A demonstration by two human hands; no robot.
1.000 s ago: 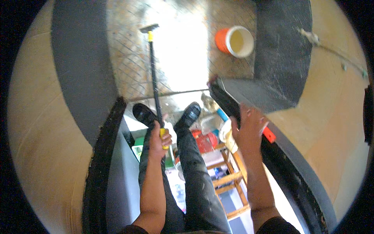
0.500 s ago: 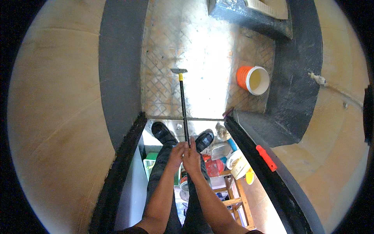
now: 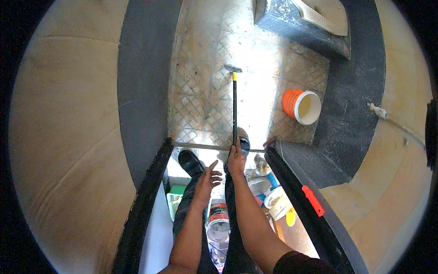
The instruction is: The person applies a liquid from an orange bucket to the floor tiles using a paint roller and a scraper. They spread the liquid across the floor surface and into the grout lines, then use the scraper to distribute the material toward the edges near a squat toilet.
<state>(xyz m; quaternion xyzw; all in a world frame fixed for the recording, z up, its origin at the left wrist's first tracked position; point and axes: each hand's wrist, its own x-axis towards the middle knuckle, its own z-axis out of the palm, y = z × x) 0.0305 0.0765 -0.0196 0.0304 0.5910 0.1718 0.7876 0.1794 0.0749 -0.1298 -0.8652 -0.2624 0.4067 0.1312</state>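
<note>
Long blk-handled tool, head out over tiled floor

Tool (image 3: 235,109): slim straight blk shaft, yel collar (image 3: 234,76) nr far end, then dk flat head (image 3: 233,69) set crosswise, T-style. Head's L end sits a bit farther from floor's near edge than its R end. Whole tool looks intact; shaft runs approx square to near edge of tiled floor (image 3: 196,91). Head is well in from that edge, btwn L & R edges, slightly nearer L. Can't tell if head touches tile. Near end goes into R hand (image 3: 236,160), abt at near edge; grip hidden there.
</note>
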